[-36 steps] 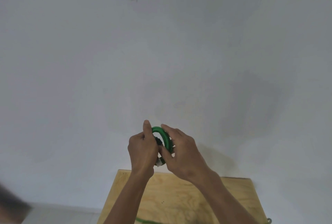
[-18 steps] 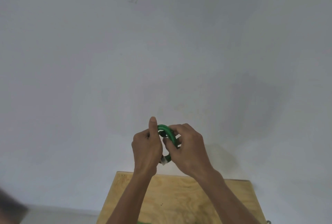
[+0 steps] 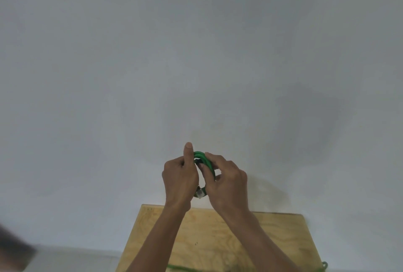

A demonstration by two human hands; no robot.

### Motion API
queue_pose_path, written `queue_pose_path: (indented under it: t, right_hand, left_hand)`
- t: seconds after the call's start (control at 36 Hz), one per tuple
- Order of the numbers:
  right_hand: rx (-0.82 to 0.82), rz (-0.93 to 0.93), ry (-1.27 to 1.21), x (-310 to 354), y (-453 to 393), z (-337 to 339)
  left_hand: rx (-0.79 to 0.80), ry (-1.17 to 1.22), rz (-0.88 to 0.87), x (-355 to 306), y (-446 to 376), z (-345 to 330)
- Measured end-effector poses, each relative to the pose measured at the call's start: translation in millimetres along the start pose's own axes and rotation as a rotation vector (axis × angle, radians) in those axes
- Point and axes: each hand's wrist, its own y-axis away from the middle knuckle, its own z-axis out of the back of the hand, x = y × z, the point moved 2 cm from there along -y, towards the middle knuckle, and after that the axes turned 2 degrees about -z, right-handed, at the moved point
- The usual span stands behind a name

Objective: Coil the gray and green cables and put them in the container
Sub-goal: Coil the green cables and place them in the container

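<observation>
Held up in front of a pale wall point(image 3: 130, 75), above the far edge of a plywood worktop point(image 3: 283, 239). Left hand point(image 3: 181, 175) curled round the left side of a small coil of green cable point(image 3: 205, 160), thumb pointing straight up beside the loops. Right hand point(image 3: 226, 182) gripping the coil's right side, fingers bent over the strands. Clear plug point(image 3: 200, 193) poking out below, between the two palms. More green cable trailing across the worktop's near edge and off its right corner. Compared with a second ago: both hands slightly higher, right fingers curled tighter over the coil, plug shifted lower. Possibly three loops wound, hard to count.
</observation>
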Motion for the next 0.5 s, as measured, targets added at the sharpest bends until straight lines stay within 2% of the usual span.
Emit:
queue_pose_path:
  t: [0.06, 0.22, 0.5]
  right_hand:
    - [-0.012, -0.026, -0.039, 0.1, 4.8, -3.0]
    - [0.100, -0.214, -0.268, -3.4, 15.1, -5.0]
    - [0.130, -0.331, -0.312, -5.9, 46.3, -23.3]
  left_hand:
    - [-0.022, 0.009, -0.003, 2.3, 1.3, 1.5]
    - [-0.075, -0.029, 0.022, 17.9, 1.7, 9.7]
    - [-0.144, -0.082, 0.029, 45.6, 5.5, 25.0]
